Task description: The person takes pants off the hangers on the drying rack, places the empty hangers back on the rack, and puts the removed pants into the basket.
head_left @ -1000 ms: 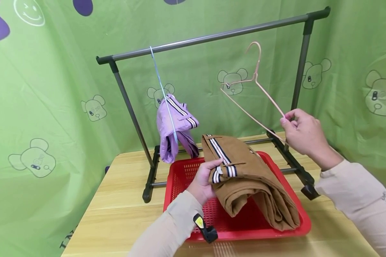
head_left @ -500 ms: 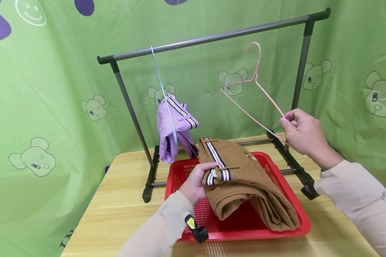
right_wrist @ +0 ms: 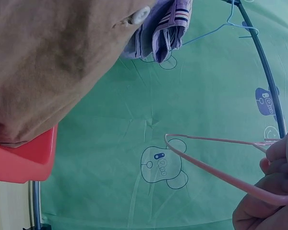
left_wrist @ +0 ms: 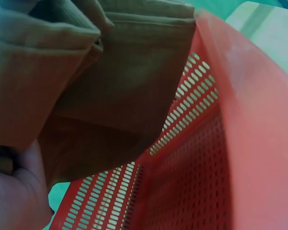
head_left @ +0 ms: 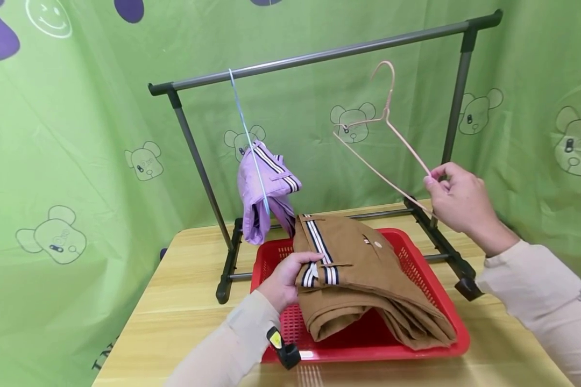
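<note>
Folded brown trousers (head_left: 353, 258) with a striped waistband lie over the red basket, and my left hand (head_left: 283, 279) grips them at the waistband's left corner, thumb on top. In the left wrist view the trousers (left_wrist: 120, 72) drape down into the basket. My right hand (head_left: 460, 201) pinches a pink wire hanger (head_left: 406, 148) by its right end, hook upward, held in front of the rack below its top bar. In the right wrist view the hanger (right_wrist: 211, 171) runs out from the curled fingers with nothing on it.
A dark metal rack (head_left: 339, 52) stands on the wooden table (head_left: 174, 301). Purple trousers (head_left: 266, 183) hang from it on a blue hanger (head_left: 242, 115) at the left. The red perforated basket (head_left: 460, 328) sits in front, and a green patterned curtain (head_left: 77, 161) closes off the back.
My left hand has drawn the brown trousers' waistband left and slightly down, nearer to me, and the trousers lie flatter over the basket. My right hand and the pink hanger have hardly moved.
</note>
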